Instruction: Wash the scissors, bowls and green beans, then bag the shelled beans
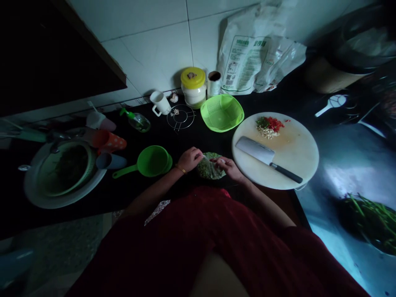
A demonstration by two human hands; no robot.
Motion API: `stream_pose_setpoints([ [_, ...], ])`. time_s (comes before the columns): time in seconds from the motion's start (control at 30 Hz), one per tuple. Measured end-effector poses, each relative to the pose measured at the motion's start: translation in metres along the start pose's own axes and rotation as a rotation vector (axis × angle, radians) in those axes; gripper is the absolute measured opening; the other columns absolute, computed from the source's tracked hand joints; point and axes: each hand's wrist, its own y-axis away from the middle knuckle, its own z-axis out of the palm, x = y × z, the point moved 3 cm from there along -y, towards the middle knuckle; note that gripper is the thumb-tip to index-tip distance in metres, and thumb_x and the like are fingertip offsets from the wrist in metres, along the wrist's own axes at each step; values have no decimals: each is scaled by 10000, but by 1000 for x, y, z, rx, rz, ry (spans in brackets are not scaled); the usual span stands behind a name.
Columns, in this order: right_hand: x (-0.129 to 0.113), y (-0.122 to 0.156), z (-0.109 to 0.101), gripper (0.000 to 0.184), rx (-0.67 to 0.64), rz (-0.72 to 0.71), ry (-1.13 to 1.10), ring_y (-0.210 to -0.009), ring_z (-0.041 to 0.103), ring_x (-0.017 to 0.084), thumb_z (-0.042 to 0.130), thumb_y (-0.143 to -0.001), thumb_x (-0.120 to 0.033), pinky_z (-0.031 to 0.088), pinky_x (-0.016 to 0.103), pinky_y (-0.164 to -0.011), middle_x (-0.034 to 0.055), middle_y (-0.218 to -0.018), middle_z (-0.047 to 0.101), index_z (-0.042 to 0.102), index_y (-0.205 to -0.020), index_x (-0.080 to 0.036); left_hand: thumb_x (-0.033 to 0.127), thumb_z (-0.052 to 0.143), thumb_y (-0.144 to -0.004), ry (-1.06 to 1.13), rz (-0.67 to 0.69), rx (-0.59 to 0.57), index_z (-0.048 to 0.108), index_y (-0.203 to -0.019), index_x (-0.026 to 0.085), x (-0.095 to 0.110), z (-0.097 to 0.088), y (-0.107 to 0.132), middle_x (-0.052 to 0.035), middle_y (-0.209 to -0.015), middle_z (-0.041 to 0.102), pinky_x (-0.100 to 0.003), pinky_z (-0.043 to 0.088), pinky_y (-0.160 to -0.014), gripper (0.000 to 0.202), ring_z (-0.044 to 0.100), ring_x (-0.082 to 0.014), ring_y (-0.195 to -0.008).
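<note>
A clear plastic bag (211,171) filled with small green pieces rests on the dark counter in front of my body. My left hand (189,159), with a bracelet at the wrist, pinches the bag's gathered top from the left. From the right, my right hand (230,168) grips another part of the same top with closed fingers. To the right lies a round white cutting board (300,152) bearing a cleaver (256,149) and small heaps of chopped red pepper (274,124), green pieces (262,122) and pale minced bits (266,132). What the green pieces are, I cannot make out.
A green basket (222,113) and yellow-lidded jar (193,88) stand behind the bag. Left are a green ladle-like scoop (152,161), white mug (160,103), wire rack (182,118), cups (109,141) and a basin (34,190). Leafy stalks (371,218) lie at right.
</note>
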Motion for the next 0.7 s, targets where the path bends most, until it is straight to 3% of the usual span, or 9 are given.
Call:
stream_pose_setpoints([
  [0.07,-1,-11,12,396,-34,-9,-3,-683,536,127,541,-816,-536,439,261,-659,36,-822,652,639,-926,-169,233,528,-893,31,30,-30,616,-812,157,20,2,0,-20,-809,575,-254,465,-751,142,546,-120,-751],
  [0.17,6,-20,22,309,31,-93,175,-669,518,131,569,-776,-463,421,257,-653,24,-762,623,618,-869,-172,229,519,-889,70,79,-59,606,-812,159,37,11,-1,-32,-841,593,-259,475,-754,136,565,-127,-770],
  [0.27,12,-20,25,243,103,-164,330,-650,495,138,530,-791,-410,404,267,-650,37,-711,595,595,-759,-179,220,462,-919,213,110,-62,590,-1027,158,35,20,-8,-67,-1015,628,-259,492,-808,178,604,-136,-884],
  [0.37,13,-17,25,217,126,-174,333,-675,497,143,500,-809,-374,414,272,-669,43,-738,602,602,-773,-186,150,348,-953,216,83,-188,509,-1219,158,23,29,-16,-66,-1052,651,-265,495,-865,311,622,-133,-945],
  [0.47,12,-17,22,172,142,-25,268,-655,489,131,529,-777,-346,409,255,-635,21,-698,588,597,-752,-190,88,412,-902,-107,110,-299,595,-1075,125,19,35,-17,-92,-1010,656,-316,472,-932,255,608,-180,-980],
  [0.57,8,-21,18,189,136,186,111,-590,454,103,594,-718,-363,370,230,-570,-13,-616,535,581,-701,-176,99,424,-905,-371,144,-265,640,-901,123,26,32,-10,-120,-968,643,-332,478,-887,217,592,-211,-964],
  [0.7,5,-24,19,203,24,349,-170,-515,374,72,659,-621,-331,306,214,-499,-49,-542,458,548,-655,-166,185,432,-941,-340,38,-200,650,-841,150,36,26,5,-87,-884,650,-300,482,-786,242,606,-185,-857],
])
